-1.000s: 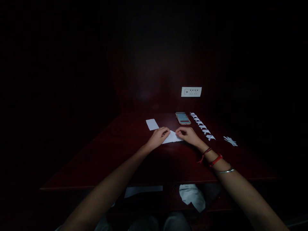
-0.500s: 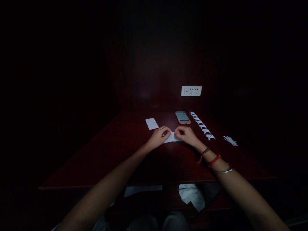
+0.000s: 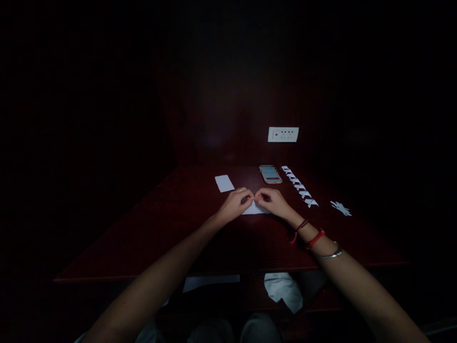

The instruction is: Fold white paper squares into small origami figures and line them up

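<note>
A sheet of white paper (image 3: 255, 209) lies over the dark red table (image 3: 171, 228), partly covered by both hands. My left hand (image 3: 237, 201) pinches its upper edge, thumb and fingers pressed together. From the other side, my right hand (image 3: 272, 201) pinches the same edge, its fingertips almost touching the left ones. Just beyond my left hand rests another piece of white paper (image 3: 224, 183). How the edge is creased between the fingertips is too small to make out.
A phone (image 3: 270, 174) lies behind my right hand. To its right runs a row of folded white paper pieces (image 3: 299, 186), with a small pile of paper strips (image 3: 341, 208) farther right. A socket panel (image 3: 283, 134) is on the wall. White cloth (image 3: 283, 290) shows below the table edge.
My right hand has moved slightly left, bringing its fingertips close to those of my left hand. The left hand keeps its pinch on the paper.
</note>
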Demonstrator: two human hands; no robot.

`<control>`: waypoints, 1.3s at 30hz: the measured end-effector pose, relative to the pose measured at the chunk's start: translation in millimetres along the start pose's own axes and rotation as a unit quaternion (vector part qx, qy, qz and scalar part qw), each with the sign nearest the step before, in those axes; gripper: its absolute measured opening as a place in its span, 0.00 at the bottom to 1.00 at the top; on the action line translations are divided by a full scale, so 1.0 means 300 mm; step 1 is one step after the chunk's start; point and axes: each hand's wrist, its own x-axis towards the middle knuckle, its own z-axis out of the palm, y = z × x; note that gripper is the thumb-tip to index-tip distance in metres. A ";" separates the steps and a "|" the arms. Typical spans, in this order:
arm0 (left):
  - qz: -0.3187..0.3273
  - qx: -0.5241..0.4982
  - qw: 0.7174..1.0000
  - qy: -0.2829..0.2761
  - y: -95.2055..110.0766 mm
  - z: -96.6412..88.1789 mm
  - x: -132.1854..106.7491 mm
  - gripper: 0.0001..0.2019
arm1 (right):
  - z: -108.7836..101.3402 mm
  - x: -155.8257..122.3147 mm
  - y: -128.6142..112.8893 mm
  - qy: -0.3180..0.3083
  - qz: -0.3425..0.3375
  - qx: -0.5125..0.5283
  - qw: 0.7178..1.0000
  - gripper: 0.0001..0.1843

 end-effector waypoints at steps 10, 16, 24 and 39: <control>-0.036 -0.037 0.997 0.058 -0.017 -0.036 0.003 0.05 | -0.039 -0.004 0.042 -0.035 0.044 0.045 0.997 0.03; -0.068 -0.050 0.993 0.087 -0.039 -0.043 0.000 0.06 | -0.073 -0.015 0.070 -0.028 0.059 0.040 0.997 0.03; -0.117 -0.059 0.982 0.134 -0.063 -0.051 0.000 0.06 | -0.091 -0.025 0.109 -0.008 0.070 -0.012 0.997 0.03; -0.050 -0.074 0.996 0.015 -0.032 0.016 -0.002 0.08 | -0.040 -0.007 0.039 -0.020 -0.010 -0.036 0.999 0.05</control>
